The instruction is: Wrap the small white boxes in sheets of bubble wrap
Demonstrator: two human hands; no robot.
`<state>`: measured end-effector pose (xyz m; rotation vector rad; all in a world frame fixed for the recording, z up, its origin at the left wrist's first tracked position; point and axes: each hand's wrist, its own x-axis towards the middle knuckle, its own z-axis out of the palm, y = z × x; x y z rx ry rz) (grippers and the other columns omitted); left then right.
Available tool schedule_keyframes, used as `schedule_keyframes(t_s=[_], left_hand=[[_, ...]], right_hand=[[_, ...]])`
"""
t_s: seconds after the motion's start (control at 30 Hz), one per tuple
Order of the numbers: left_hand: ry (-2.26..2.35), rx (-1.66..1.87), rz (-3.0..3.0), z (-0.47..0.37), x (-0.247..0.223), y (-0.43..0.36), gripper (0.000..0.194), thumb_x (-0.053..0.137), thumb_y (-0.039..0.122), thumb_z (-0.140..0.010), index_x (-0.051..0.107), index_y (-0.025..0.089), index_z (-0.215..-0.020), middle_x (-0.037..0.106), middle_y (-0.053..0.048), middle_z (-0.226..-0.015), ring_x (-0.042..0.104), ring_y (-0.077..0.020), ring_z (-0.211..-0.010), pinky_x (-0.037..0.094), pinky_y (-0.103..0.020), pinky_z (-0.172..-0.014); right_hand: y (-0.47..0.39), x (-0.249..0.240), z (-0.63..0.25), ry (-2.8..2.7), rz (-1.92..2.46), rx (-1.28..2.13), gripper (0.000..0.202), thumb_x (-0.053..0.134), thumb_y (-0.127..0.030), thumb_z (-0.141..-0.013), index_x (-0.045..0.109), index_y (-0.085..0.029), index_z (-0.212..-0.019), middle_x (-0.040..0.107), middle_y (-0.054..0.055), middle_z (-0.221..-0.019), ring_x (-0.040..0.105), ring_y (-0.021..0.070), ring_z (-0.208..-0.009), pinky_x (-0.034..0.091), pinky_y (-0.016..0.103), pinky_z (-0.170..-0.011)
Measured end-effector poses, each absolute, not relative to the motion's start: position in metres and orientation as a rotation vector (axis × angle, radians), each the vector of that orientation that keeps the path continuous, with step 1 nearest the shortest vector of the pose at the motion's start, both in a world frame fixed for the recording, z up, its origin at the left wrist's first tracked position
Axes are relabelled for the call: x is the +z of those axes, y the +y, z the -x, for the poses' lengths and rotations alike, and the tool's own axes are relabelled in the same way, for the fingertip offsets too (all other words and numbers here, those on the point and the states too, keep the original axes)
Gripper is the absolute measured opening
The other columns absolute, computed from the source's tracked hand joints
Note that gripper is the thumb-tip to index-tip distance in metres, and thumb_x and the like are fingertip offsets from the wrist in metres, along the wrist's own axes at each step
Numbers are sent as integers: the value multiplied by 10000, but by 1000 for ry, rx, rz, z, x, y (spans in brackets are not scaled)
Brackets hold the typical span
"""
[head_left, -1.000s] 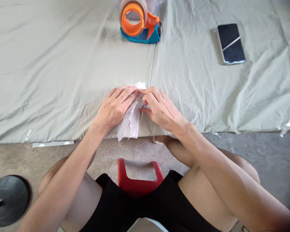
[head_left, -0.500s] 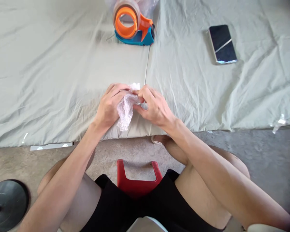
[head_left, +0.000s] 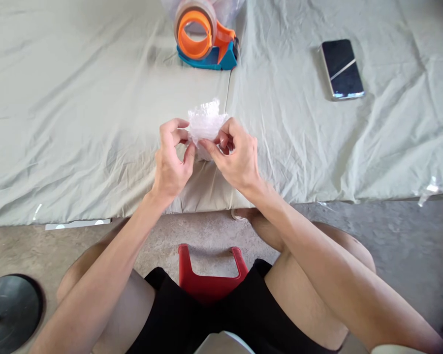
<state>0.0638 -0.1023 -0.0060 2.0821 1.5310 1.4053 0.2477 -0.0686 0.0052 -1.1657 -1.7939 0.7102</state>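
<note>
A crumpled piece of whitish, translucent bubble wrap (head_left: 205, 125) is between my two hands, over the front part of the cloth-covered surface. My left hand (head_left: 174, 157) has its thumb and fingers curved around the wrap's left edge. On the other side, my right hand (head_left: 239, 152) pinches the wrap with thumb and curled fingers. Whether anything lies inside the wrap cannot be seen. Beyond the hands stands an orange and blue tape dispenser (head_left: 206, 42) carrying a roll of clear tape.
A phone (head_left: 342, 69) lies at the right on the wrinkled grey-green cloth (head_left: 88, 123). Behind the dispenser is a clear plastic bag (head_left: 229, 10). A plastic scrap (head_left: 428, 191) hangs at the right front edge. Below are a red stool (head_left: 210, 282) and a round black base (head_left: 11, 312).
The bubble wrap has swung upward and away from me; its loose end now points to the far side. My left hand's fingers have loosened and spread, and my right hand has shifted its pinch.
</note>
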Motion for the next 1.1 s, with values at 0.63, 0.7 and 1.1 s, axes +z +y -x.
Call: schedule_keyframes(t_s=[0.63, 0.7, 1.1], left_hand=[[1644, 1137, -2211, -69, 12, -108, 353, 350, 438, -1274, 661, 316, -1388, 610, -128, -1717, 813, -266, -1213, 712, -583, -1103], [1655, 1065, -2255, -70, 14, -109, 355, 315, 391, -1280, 612, 332, -1465, 583, -105, -1753, 806, -254, -1263, 703, -559, -1122], [1691, 920, -2418, -72, 17, -103, 309, 390, 178, -1229, 654, 214, -1386, 766, -141, -1574, 754, -295, -1197, 609, -538, -1110]], right_hand=[[-72, 28, -241, -1554, 1225, 960, 545, 756, -704, -1077, 461, -301, -857, 539, -2, -807, 516, 201, -706, 533, 422, -662], [-78, 34, -241, -1543, 1254, 892, 527, 638, -716, -1135, 470, -301, -857, 553, 7, -800, 529, 214, -703, 515, 430, -667], [-70, 37, -243, -1820, 1022, 588, 249, 643, -93, -1031, 518, -307, -1039, 815, 5, -1216, 631, 169, -745, 594, 392, -788]])
